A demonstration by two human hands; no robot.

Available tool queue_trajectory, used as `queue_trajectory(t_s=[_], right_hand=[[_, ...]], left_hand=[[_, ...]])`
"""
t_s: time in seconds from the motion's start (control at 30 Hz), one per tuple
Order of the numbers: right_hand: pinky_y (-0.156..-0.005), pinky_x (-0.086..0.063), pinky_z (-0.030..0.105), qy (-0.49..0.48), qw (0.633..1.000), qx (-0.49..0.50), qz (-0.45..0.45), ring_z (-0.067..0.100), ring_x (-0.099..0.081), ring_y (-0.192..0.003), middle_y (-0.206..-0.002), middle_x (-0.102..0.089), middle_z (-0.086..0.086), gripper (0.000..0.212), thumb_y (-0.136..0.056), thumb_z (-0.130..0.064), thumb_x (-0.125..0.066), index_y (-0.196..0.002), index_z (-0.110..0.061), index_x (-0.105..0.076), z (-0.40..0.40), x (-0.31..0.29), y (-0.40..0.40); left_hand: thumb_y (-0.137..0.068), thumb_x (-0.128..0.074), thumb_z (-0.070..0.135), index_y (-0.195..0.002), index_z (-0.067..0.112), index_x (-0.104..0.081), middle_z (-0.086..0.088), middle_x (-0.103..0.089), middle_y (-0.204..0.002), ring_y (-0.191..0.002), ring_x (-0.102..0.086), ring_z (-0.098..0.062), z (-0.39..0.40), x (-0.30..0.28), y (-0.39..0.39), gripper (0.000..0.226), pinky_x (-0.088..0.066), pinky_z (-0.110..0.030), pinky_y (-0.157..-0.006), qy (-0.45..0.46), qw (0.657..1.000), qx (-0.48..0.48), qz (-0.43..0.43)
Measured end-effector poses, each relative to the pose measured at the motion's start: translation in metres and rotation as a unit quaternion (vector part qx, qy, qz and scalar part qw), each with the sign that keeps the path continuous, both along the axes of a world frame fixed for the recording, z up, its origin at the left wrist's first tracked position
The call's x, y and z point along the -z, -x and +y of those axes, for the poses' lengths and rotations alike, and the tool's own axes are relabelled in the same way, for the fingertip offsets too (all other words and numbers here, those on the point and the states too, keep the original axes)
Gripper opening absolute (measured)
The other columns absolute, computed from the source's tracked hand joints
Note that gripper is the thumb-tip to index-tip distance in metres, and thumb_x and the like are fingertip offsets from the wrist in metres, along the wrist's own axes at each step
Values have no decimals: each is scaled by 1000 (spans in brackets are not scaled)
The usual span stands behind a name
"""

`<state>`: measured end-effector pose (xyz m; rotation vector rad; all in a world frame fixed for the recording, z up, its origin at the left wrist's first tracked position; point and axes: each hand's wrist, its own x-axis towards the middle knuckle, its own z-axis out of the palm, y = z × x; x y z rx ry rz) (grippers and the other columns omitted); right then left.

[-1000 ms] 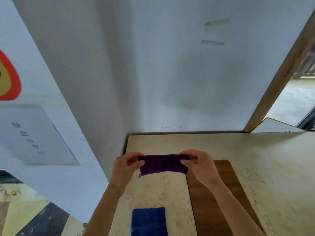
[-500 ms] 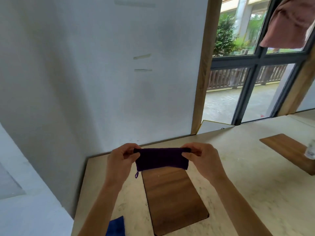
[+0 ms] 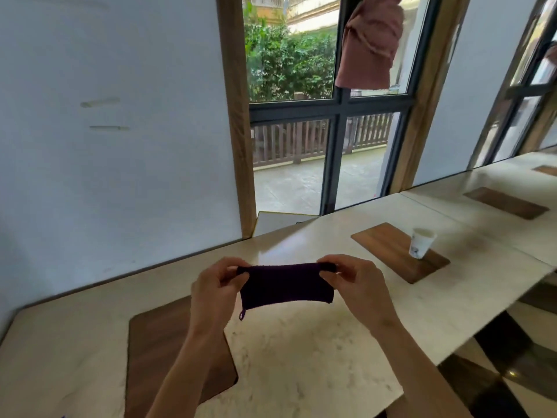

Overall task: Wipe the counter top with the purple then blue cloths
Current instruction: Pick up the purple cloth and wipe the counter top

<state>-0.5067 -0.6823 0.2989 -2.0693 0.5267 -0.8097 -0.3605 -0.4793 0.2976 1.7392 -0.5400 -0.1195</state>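
I hold the purple cloth point(image 3: 284, 285) stretched flat between both hands, a little above the pale marble counter top point(image 3: 301, 351). My left hand point(image 3: 215, 292) pinches its upper left corner and my right hand point(image 3: 357, 285) pinches its upper right corner. A small loop hangs from the cloth's lower left corner. The blue cloth is out of view.
A dark wooden board point(image 3: 156, 357) lies on the counter under my left forearm. A second board point(image 3: 398, 254) to the right carries a white paper cup point(image 3: 421, 242). More boards lie farther right. A wall and a window stand behind the counter; its front edge drops off at right.
The view has swung to the right along the counter, so the blue cloth has left the frame and the cup has appeared. Both hands still hold the purple cloth stretched between them.
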Motion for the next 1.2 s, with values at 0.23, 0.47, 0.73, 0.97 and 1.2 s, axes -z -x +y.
queue_trajectory(t_s=[0.23,0.47,0.73,0.97,1.2], right_hand=[[-77,-59,14,-47,999,10,11,5,-74,-78,-95,-79,-14,28,-86,-8,-77,-104,-29,-79,-89,21,31],[-80,-61,22,-120,992,-13,35,8,-74,-90,-95,-78,-20,34,-89,-4,-73,-102,-35,-79,-163,70,14],[-73,-63,28,-216,971,-59,88,14,-73,-89,-101,-76,-15,40,-94,-2,-66,-103,-39,-78,-238,132,-38],[-86,-64,46,-328,925,-83,171,14,-72,-99,-111,-71,-24,49,-98,1,-58,-113,-43,-72,-291,195,-72],[-77,-63,29,-368,892,-132,228,12,-73,-105,-127,-64,-30,73,-93,11,-52,-131,-51,-59,-340,264,-133]], left_hand=[[-88,-66,-7,-87,19,-74,-5,-79,-84,-89,-75,-22,-94,13,30,28,-59,-37,-84,26,995,31,94],[-91,-57,-8,-84,24,-72,-8,-74,-94,-87,-73,-29,-163,67,19,36,-63,-46,-84,0,988,46,145],[-93,-57,-3,-87,25,-71,5,-73,-95,-78,-69,-18,-236,141,-14,32,-59,-29,-70,6,973,4,231],[-93,-59,-6,-100,20,-77,-3,-76,-109,-100,-72,-28,-281,200,-41,33,-62,-41,-83,19,935,-20,354],[-89,-50,-18,-121,18,-68,-16,-73,-104,-83,-78,-28,-327,257,-87,51,-65,-47,-76,15,897,-51,438]])
